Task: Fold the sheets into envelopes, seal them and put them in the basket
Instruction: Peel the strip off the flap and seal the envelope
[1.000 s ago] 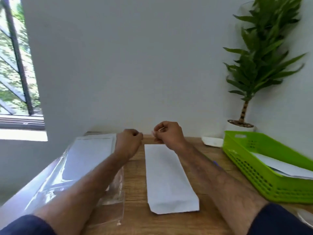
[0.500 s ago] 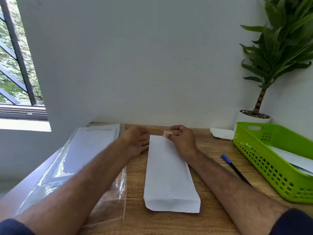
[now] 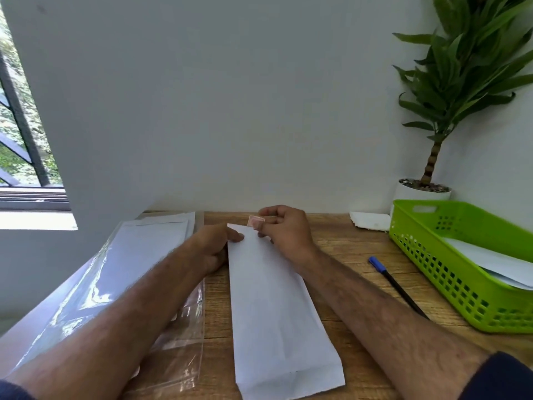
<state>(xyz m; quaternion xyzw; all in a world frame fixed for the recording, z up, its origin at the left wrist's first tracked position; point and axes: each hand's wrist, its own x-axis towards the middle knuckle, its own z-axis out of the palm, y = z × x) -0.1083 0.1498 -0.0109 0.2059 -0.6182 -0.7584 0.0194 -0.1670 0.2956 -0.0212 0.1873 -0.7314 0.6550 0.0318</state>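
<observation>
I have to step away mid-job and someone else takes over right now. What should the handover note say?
The left hand holds down the folded envelope at its far left corner; the right hand pinches a small pink sticker at the far edge. Loose sheets lie in a clear sleeve on the left; the green basket on the right already holds white paper.
Done: this one is folded.
Left: seal it with the sticker, put it in the basket, then do the remaining sheets.
</observation>
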